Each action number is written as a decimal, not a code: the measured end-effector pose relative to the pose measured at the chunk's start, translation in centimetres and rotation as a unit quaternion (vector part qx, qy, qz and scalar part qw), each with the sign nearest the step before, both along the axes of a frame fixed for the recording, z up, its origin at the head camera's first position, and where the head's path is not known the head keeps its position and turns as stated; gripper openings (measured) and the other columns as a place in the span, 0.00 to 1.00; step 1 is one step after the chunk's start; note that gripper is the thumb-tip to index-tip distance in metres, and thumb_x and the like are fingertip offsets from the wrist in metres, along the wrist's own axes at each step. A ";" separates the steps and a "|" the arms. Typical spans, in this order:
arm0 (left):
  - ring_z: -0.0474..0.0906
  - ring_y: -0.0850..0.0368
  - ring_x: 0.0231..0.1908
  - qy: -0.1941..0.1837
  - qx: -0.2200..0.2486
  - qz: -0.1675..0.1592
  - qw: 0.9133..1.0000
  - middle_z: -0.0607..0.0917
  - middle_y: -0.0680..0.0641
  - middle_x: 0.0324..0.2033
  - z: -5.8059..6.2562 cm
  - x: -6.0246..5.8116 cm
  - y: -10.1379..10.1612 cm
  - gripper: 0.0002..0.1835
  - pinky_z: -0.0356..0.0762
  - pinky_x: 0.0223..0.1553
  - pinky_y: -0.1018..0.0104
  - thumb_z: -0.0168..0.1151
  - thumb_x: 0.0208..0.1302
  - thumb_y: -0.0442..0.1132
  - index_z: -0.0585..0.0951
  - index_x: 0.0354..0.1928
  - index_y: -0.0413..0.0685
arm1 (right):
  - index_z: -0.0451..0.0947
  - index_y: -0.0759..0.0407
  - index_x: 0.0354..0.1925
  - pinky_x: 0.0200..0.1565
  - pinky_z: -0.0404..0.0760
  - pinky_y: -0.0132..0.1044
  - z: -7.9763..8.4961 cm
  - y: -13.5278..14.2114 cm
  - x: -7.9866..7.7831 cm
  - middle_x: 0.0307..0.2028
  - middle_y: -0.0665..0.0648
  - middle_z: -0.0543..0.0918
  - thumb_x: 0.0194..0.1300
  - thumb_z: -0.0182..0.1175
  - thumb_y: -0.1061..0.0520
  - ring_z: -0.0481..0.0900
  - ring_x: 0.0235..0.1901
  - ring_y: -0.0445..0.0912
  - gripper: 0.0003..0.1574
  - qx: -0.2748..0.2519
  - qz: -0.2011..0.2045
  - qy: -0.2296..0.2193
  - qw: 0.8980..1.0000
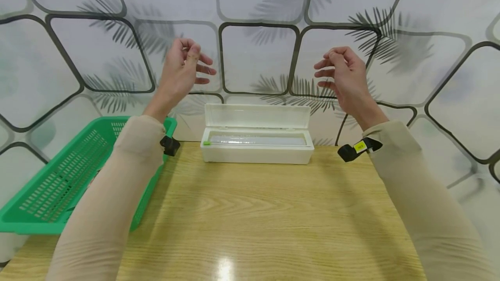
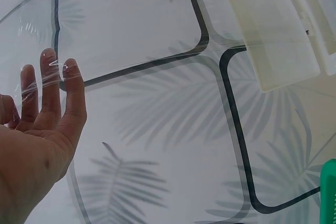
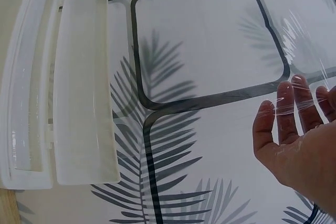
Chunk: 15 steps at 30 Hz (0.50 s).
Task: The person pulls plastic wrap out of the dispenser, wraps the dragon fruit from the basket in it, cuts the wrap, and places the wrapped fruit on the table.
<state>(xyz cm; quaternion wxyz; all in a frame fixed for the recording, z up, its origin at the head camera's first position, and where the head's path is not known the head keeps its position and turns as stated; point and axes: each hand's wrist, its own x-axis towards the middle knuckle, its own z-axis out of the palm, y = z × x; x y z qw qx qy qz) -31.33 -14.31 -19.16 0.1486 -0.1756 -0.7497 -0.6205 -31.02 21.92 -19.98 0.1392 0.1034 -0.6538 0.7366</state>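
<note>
A sheet of clear cling film (image 3: 289,40) stretches between both raised hands, showing only as glints and creases. My left hand (image 1: 182,66) pinches one side of it between thumb and index finger, the other fingers spread behind the film. On the other side my right hand (image 1: 347,75) pinches it the same way. Below and between the hands stands a white cling film dispenser (image 1: 258,156), its lid (image 1: 258,116) raised against the wall. A roll of film (image 1: 261,140) lies inside, and a small green slide cutter (image 1: 207,143) sits at the dispenser's left end.
A green perforated basket (image 1: 47,185) stands at the left, partly behind the left sleeve. The wooden table (image 1: 242,211) reaches back to a wall (image 1: 258,60) patterned with dark outlines and leaves. Black wrist cameras are strapped near both cuffs.
</note>
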 end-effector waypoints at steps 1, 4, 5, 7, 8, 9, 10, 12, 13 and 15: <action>0.89 0.56 0.37 0.001 0.000 0.000 1.000 0.86 0.50 0.40 0.1 0.0 0.0 0.12 0.87 0.37 0.66 0.44 0.79 0.52 0.67 0.52 0.53 | 0.74 0.54 0.47 0.34 0.83 0.36 0.0 0.0 0.0 0.37 0.53 0.85 0.79 0.53 0.52 0.83 0.35 0.47 0.08 0.001 0.000 0.000 1.000; 0.89 0.57 0.37 0.002 0.000 0.000 1.000 0.86 0.51 0.40 0.2 0.1 -0.1 0.12 0.87 0.37 0.67 0.44 0.79 0.51 0.67 0.52 0.53 | 0.75 0.54 0.47 0.34 0.83 0.36 0.1 0.0 -0.1 0.37 0.53 0.86 0.79 0.53 0.52 0.83 0.35 0.47 0.08 0.002 0.000 0.004 1.000; 0.89 0.56 0.37 0.003 0.001 0.000 1.000 0.86 0.50 0.40 0.3 0.1 -0.1 0.12 0.87 0.36 0.67 0.44 0.79 0.51 0.67 0.51 0.53 | 0.75 0.54 0.47 0.34 0.83 0.36 0.2 0.0 -0.1 0.37 0.53 0.86 0.79 0.53 0.52 0.83 0.35 0.47 0.08 0.001 0.000 0.007 1.000; 0.89 0.55 0.38 0.004 -0.001 0.000 1.000 0.86 0.51 0.40 0.4 0.1 -0.1 0.11 0.87 0.37 0.66 0.44 0.79 0.51 0.67 0.51 0.53 | 0.75 0.54 0.47 0.34 0.83 0.36 0.2 0.0 -0.1 0.37 0.53 0.86 0.79 0.53 0.52 0.83 0.35 0.47 0.08 0.001 0.001 0.011 1.000; 0.89 0.55 0.38 0.005 0.000 -0.001 1.000 0.86 0.51 0.40 0.4 0.1 -0.1 0.11 0.87 0.37 0.66 0.44 0.79 0.51 0.67 0.50 0.53 | 0.75 0.54 0.47 0.34 0.83 0.36 0.3 0.0 -0.1 0.37 0.53 0.86 0.79 0.53 0.52 0.83 0.35 0.47 0.08 0.001 0.001 0.014 1.000; 0.89 0.54 0.38 0.006 -0.001 -0.001 1.000 0.86 0.50 0.40 0.4 0.1 -0.1 0.11 0.87 0.37 0.66 0.44 0.79 0.51 0.67 0.50 0.54 | 0.75 0.54 0.47 0.34 0.83 0.36 0.3 0.0 -0.1 0.36 0.53 0.86 0.79 0.53 0.52 0.84 0.35 0.47 0.08 0.001 0.000 0.016 1.000; 0.89 0.54 0.38 0.007 -0.001 -0.002 1.000 0.86 0.50 0.41 0.5 0.1 -0.1 0.11 0.87 0.37 0.65 0.44 0.79 0.51 0.67 0.50 0.54 | 0.75 0.55 0.47 0.34 0.83 0.36 0.3 0.0 -0.1 0.36 0.53 0.86 0.79 0.53 0.52 0.84 0.35 0.47 0.08 0.000 0.000 0.017 1.000; 0.89 0.54 0.39 0.007 -0.001 -0.003 1.000 0.85 0.49 0.41 0.6 0.1 -0.1 0.11 0.87 0.37 0.65 0.44 0.78 0.52 0.67 0.50 0.54 | 0.75 0.55 0.47 0.34 0.83 0.36 0.4 0.0 -0.1 0.36 0.53 0.86 0.79 0.53 0.52 0.84 0.35 0.47 0.08 0.002 -0.001 0.020 1.000; 0.89 0.54 0.39 0.007 0.000 -0.004 1.000 0.85 0.48 0.42 0.6 0.1 -0.1 0.11 0.87 0.37 0.65 0.44 0.78 0.52 0.67 0.50 0.55 | 0.75 0.55 0.47 0.34 0.83 0.35 0.4 0.0 -0.1 0.36 0.53 0.86 0.79 0.53 0.52 0.84 0.35 0.47 0.08 0.002 -0.001 0.021 1.000; 0.89 0.53 0.39 0.006 0.001 -0.004 1.000 0.85 0.49 0.41 0.7 0.2 -0.1 0.11 0.87 0.37 0.65 0.44 0.78 0.52 0.68 0.50 0.55 | 0.75 0.55 0.47 0.34 0.83 0.36 0.5 0.1 -0.1 0.36 0.53 0.86 0.79 0.53 0.52 0.84 0.35 0.47 0.08 0.000 0.000 0.019 1.000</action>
